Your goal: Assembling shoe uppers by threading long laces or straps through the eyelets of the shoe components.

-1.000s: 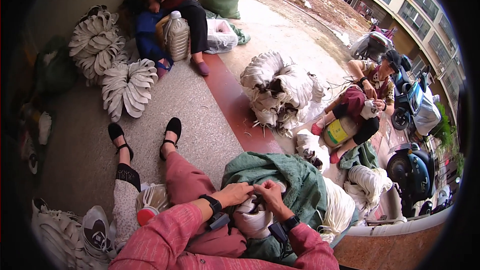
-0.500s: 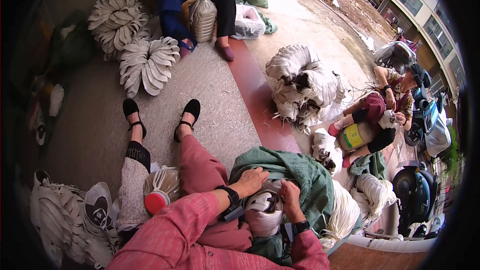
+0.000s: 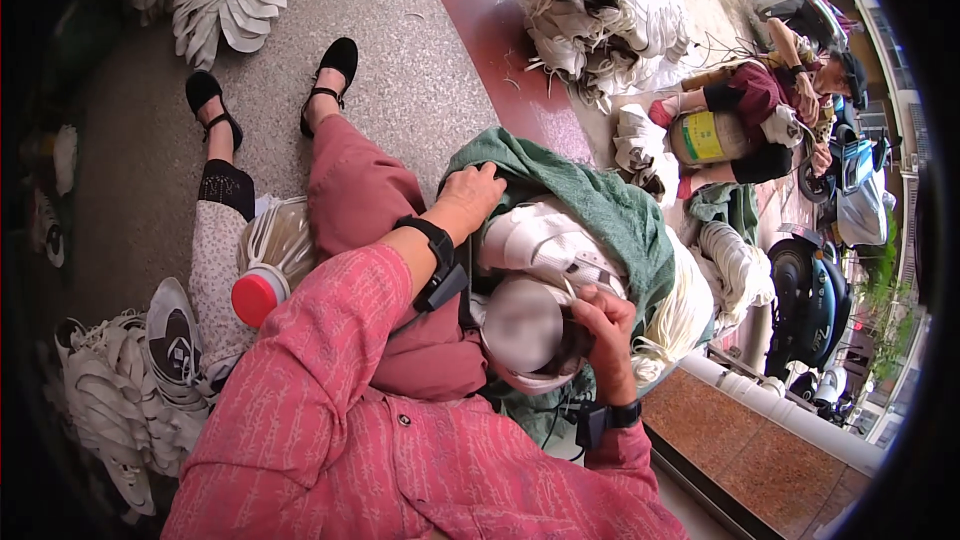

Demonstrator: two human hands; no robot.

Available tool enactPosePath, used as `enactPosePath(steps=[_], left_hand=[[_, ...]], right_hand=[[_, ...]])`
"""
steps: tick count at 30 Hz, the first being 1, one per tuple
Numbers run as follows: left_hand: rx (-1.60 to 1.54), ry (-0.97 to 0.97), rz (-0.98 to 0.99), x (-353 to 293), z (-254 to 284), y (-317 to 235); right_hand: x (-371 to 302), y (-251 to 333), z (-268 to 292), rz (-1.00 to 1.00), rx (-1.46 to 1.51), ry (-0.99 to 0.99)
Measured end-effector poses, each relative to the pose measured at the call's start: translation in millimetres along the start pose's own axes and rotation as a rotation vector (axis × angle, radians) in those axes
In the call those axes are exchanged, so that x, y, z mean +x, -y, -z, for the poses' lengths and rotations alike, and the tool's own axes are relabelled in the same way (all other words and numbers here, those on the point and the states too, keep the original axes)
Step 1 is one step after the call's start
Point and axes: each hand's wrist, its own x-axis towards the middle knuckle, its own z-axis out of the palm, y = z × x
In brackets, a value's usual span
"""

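My left hand (image 3: 470, 202) is closed on the edge of a green cloth (image 3: 640, 240) spread over my lap, holding it back. Under that cloth lie white shoe uppers (image 3: 545, 240), partly covered. Close to my body sits another white shoe upper (image 3: 520, 372), its round opening facing up; a blurred patch hides its middle. At its right rim my right hand (image 3: 605, 325) is closed with fingers curled, and a thin white strip (image 3: 568, 287) shows by the fingertips. Exactly what the fingers pinch is partly hidden. Black devices are strapped to both wrists.
Cream laces (image 3: 680, 310) hang right of the cloth. A red-capped bottle (image 3: 258, 295) and stacked shoe uppers (image 3: 120, 400) are left of my legs. Bigger bundles (image 3: 610, 10) lie ahead. A person (image 3: 770, 100) sits at the right, near a parked scooter (image 3: 815, 290).
The view has tilted down, shifting the scene upward. My left hand has drawn the cloth back, baring more white uppers. The shoe upper by my right hand now sits lower and closer to me.
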Motion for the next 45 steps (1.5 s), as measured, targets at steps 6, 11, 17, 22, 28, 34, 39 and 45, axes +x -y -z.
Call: enactPosePath(steps=[6, 11, 17, 22, 28, 34, 39, 45], left_hand=[[-0.042, 0.101, -0.075, -11, 4, -3], [-0.207, 0.332, -0.014, -4, 18, -8], [-0.799, -0.235, -0.087, -15, 77, -21], [-0.668, -0.137, -0.348, -13, 105, -36], [-0.329, 0.257, -0.209, -1, 98, -13], [-0.616, 0.060, -0.124, 6, 82, 1], [-0.372, 0.245, -0.021, 21, 76, 20], [-0.043, 0.444, 0.101, 23, 100, 23]], right_hand=[[-21, 47, -2, 0.258, 0.248, 0.021], [-4, 42, 43, 0.231, 0.546, -0.747], [90, 1, 43, 0.103, 1.036, -0.568], [164, -48, -20, 0.107, 0.688, -0.700], [152, -16, -29, 0.178, -0.418, -0.275], [81, -67, 205, 0.057, -1.497, -0.958], [-12, -141, 254, -0.542, -1.114, -0.811], [-66, -170, 196, -0.436, -0.814, -0.461]])
